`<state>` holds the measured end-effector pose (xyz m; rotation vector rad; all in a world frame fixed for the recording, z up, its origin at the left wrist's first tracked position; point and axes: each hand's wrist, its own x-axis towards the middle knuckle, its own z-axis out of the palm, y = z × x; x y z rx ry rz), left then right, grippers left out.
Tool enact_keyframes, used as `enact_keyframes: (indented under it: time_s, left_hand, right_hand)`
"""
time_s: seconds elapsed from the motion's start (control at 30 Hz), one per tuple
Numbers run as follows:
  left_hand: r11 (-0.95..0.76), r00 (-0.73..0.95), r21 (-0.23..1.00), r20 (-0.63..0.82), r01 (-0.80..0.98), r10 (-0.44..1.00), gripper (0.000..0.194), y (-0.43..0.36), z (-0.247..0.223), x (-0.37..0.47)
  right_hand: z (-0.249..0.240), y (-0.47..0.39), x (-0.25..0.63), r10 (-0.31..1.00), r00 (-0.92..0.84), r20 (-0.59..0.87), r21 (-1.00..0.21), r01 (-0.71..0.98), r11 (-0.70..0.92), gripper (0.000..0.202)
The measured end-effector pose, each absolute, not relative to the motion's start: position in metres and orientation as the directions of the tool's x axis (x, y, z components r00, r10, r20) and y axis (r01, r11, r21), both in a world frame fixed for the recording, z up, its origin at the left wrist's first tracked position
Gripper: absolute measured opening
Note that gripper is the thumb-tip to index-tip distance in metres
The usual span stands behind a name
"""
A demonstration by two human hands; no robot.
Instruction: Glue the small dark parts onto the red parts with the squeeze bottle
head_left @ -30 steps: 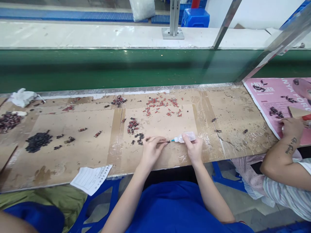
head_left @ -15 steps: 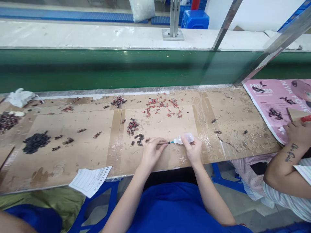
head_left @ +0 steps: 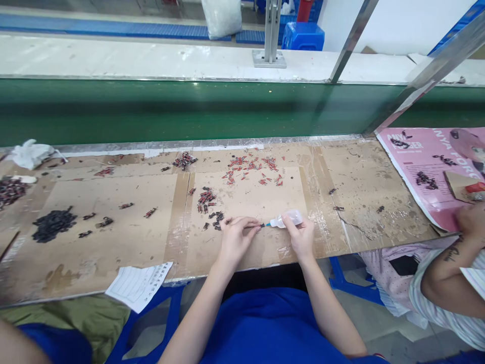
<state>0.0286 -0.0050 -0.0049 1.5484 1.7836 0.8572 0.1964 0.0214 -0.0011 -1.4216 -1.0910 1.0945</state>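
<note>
Between the thumb and fingers of my left hand (head_left: 237,236) is a small black part (head_left: 262,225), its tip poking out to the right. My right hand (head_left: 302,235) grips a clear squeeze bottle (head_left: 287,219) lying nearly level. The bottle's thin teal nozzle (head_left: 268,224) points left, close to the black part; whether they touch I cannot tell. Left of my left hand are small black pieces (head_left: 217,216) and a heap of black-and-red parts (head_left: 206,197). Beyond my hands, small red pieces (head_left: 248,164) lie scattered on the cardboard (head_left: 242,197).
A black pile (head_left: 54,224) and a white paper slip (head_left: 138,284) are on the left. At the right, a co-worker's hand (head_left: 472,220) is by a pink poster (head_left: 435,202). A green wall (head_left: 170,108) and metal post (head_left: 271,35) stand behind.
My hands keep nearly the same pose with the nozzle at the black part. The view has shifted slightly. The co-worker's arm on the right has moved down and right.
</note>
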Motion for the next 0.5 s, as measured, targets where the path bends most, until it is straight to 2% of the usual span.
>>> enact_keyframes:
  time_s: [0.33, 0.5]
  left_hand:
    - [0.104, -0.120, 0.776, -0.037, 0.622, 0.992, 0.006, -0.006, -0.006, 0.031]
    - [0.029, -0.068, 0.729, 0.025, 0.684, 0.997, 0.014, -0.008, -0.009, 0.032]
  right_hand:
    - [-0.001, 0.023, 0.197, 0.971, 0.218, -0.102, -0.989, 0.085, -0.122, 0.025]
    - [-0.004, 0.029, 0.207, 0.954, 0.266, -0.141, -0.977, 0.121, -0.178, 0.040]
